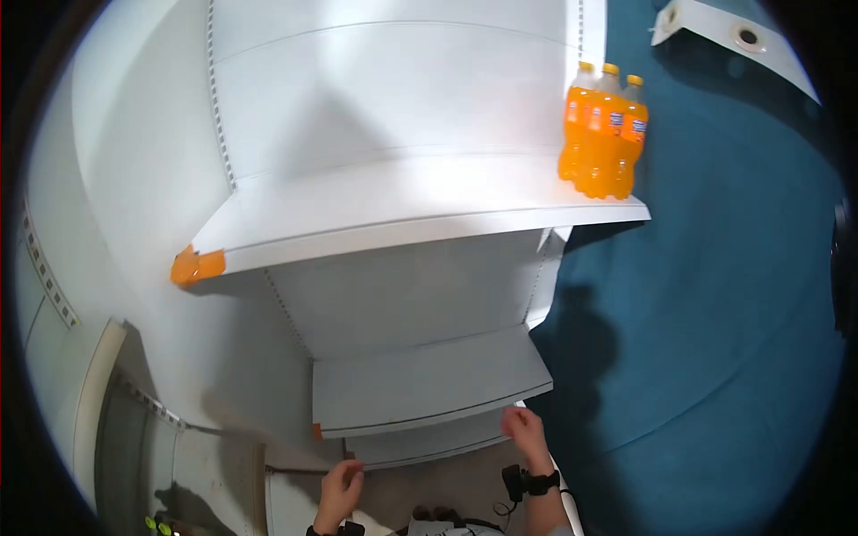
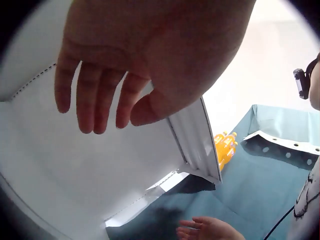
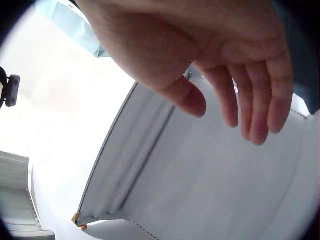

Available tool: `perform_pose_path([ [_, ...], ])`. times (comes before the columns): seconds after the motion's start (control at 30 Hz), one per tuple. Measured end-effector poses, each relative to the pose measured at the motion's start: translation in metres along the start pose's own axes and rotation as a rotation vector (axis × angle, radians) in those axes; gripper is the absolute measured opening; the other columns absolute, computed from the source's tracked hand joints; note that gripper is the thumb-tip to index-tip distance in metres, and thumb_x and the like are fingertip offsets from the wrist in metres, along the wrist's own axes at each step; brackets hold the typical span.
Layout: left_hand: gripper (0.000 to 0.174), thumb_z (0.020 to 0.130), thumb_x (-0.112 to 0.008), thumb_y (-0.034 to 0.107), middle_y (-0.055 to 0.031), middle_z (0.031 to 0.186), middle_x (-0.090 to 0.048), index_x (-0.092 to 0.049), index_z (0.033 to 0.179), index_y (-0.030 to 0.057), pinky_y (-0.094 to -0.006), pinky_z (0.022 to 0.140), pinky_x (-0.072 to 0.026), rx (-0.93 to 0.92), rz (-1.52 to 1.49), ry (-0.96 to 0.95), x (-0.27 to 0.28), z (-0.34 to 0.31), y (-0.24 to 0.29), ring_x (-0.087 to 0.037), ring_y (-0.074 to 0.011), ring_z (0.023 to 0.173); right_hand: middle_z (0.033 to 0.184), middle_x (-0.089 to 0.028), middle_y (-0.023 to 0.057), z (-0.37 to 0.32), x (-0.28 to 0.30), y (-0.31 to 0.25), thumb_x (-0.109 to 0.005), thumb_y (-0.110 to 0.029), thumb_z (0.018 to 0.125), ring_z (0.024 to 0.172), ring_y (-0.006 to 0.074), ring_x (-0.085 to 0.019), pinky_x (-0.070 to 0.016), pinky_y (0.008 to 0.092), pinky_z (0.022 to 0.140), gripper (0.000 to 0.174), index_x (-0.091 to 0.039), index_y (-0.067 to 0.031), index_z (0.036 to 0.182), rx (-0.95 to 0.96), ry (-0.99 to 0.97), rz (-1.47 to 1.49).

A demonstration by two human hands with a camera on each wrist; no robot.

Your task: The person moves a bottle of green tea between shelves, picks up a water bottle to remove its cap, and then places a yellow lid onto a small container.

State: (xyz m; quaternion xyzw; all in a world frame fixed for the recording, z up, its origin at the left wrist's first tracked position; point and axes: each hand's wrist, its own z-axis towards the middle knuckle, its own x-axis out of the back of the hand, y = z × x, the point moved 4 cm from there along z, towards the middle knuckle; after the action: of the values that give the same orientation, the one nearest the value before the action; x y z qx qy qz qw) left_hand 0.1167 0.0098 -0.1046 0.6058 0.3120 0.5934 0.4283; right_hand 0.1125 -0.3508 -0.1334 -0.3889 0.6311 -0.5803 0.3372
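Three orange drink bottles with yellow caps (image 1: pixel 604 134) stand side by side at the right end of the white upper shelf (image 1: pixel 402 228). Both hands are low in the head view, holding nothing. My left hand (image 1: pixel 340 491) hangs below the lower shelf's left corner; my right hand (image 1: pixel 525 431) is by that shelf's right end. In the left wrist view the left hand (image 2: pixel 145 65) has relaxed, slightly spread fingers, and the bottles (image 2: pixel 226 148) show beyond the shelf edge. The right hand (image 3: pixel 210 65) hangs with loose fingers in the right wrist view.
A lower grey shelf (image 1: pixel 429 384) sits under the upper one, with another beneath it. Orange tape (image 1: pixel 198 265) covers the upper shelf's left front corner. Blue-green fabric (image 1: pixel 715 295) fills the right side, and a white perforated strip (image 1: pixel 737 37) is at the top right.
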Motion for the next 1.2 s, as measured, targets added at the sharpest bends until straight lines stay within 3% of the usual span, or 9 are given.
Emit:
perform_pose_path([
  [0.23, 0.020, 0.077, -0.053, 0.012, -0.0120, 0.086, -0.060, -0.055, 0.095, 0.0031, -0.0296, 0.069, -0.0460, 0.047, 0.019, 0.163, 0.041, -0.030, -0.042, -0.059, -0.0230, 0.079, 0.075, -0.058, 0.0051, -0.008, -0.069, -0.037, -0.048, -0.025, 0.085, 0.063, 0.0097, -0.054, -0.0436, 0.0211, 0.058, 0.028, -0.055, -0.0011, 0.097, -0.013, -0.162, -0.034],
  [0.3, 0.020, 0.076, -0.053, 0.013, -0.0129, 0.085, -0.059, -0.055, 0.093, 0.0029, -0.0305, 0.069, -0.0453, 0.056, -0.036, 0.260, 0.048, -0.038, -0.050, -0.058, -0.0243, 0.078, 0.073, -0.057, 0.0047, -0.016, -0.094, -0.036, -0.048, -0.023, 0.085, 0.063, 0.0092, -0.053, -0.0429, 0.0206, 0.058, 0.027, -0.055, -0.0005, 0.099, -0.056, -0.290, -0.072],
  [0.33, 0.019, 0.079, -0.050, 0.011, -0.0123, 0.089, -0.059, -0.053, 0.096, 0.0005, -0.0277, 0.072, -0.0447, 0.114, 0.025, 0.243, 0.048, -0.042, -0.051, -0.058, -0.0186, 0.081, 0.072, -0.057, 0.0043, -0.019, -0.101, -0.033, -0.048, -0.022, 0.085, 0.062, 0.0087, -0.052, -0.0422, 0.0202, 0.058, 0.027, -0.054, 0.0001, 0.100, -0.072, -0.317, -0.055],
  [0.57, 0.019, 0.078, -0.051, 0.011, -0.0106, 0.087, -0.059, -0.053, 0.095, 0.0018, -0.0284, 0.071, -0.0453, 0.175, -0.057, 0.513, 0.087, -0.093, -0.063, -0.058, -0.0186, 0.078, 0.077, -0.057, 0.0040, -0.026, -0.178, -0.035, -0.049, -0.032, 0.083, 0.065, 0.0090, -0.053, -0.0426, 0.0203, 0.059, 0.034, -0.054, -0.0032, 0.101, -0.056, -0.569, -0.268],
  [0.7, 0.019, 0.078, -0.052, 0.010, -0.0080, 0.081, -0.059, -0.052, 0.095, 0.0029, -0.0264, 0.066, -0.0454, 0.376, -0.087, 0.704, 0.110, -0.142, -0.092, -0.058, -0.0155, 0.073, 0.078, -0.058, 0.0060, -0.046, -0.229, -0.052, -0.047, -0.028, 0.085, 0.069, 0.0105, -0.054, -0.0432, 0.0217, 0.062, 0.032, -0.054, -0.0014, 0.102, 0.004, -0.696, -0.297],
  [0.83, 0.021, 0.077, -0.053, 0.013, -0.0086, 0.076, -0.060, -0.050, 0.095, 0.0038, -0.0291, 0.062, -0.0465, 0.480, -0.070, 0.930, 0.126, -0.191, -0.117, -0.059, -0.0185, 0.068, 0.080, -0.058, 0.0067, -0.068, -0.270, -0.058, -0.046, -0.027, 0.086, 0.072, 0.0114, -0.054, -0.0432, 0.0227, 0.066, 0.031, -0.054, -0.0013, 0.102, 0.031, -0.853, -0.347],
  [0.93, 0.020, 0.076, -0.053, 0.013, -0.0091, 0.077, -0.059, -0.051, 0.095, 0.0037, -0.0283, 0.062, -0.0465, 0.619, -0.080, 0.994, 0.130, -0.214, -0.126, -0.059, -0.0178, 0.069, 0.080, -0.058, 0.0066, -0.073, -0.288, -0.050, -0.046, -0.026, 0.085, 0.071, 0.0115, -0.054, -0.0432, 0.0226, 0.066, 0.030, -0.054, -0.0021, 0.102, 0.051, -0.955, -0.398],
  [1.1, 0.028, 0.077, -0.053, 0.014, -0.0112, 0.085, -0.059, -0.049, 0.102, 0.0022, -0.0284, 0.064, -0.0467, 0.658, -0.114, 1.022, 0.132, -0.221, -0.133, -0.059, -0.0196, 0.073, 0.081, -0.058, 0.0067, -0.077, -0.300, -0.047, -0.047, -0.025, 0.085, 0.071, 0.0111, -0.054, -0.0431, 0.0224, 0.066, 0.029, -0.054, -0.0022, 0.102, 0.026, -0.983, -0.435],
  [1.2, 0.034, 0.077, -0.054, 0.014, -0.0144, 0.094, -0.058, -0.047, 0.107, 0.0015, -0.0295, 0.070, -0.0468, 0.637, -0.129, 1.042, 0.128, -0.213, -0.142, -0.059, -0.0229, 0.083, 0.081, -0.058, 0.0067, -0.075, -0.304, -0.050, -0.047, -0.024, 0.085, 0.071, 0.0108, -0.054, -0.0431, 0.0222, 0.066, 0.028, -0.054, -0.0020, 0.102, 0.044, -0.988, -0.444],
])
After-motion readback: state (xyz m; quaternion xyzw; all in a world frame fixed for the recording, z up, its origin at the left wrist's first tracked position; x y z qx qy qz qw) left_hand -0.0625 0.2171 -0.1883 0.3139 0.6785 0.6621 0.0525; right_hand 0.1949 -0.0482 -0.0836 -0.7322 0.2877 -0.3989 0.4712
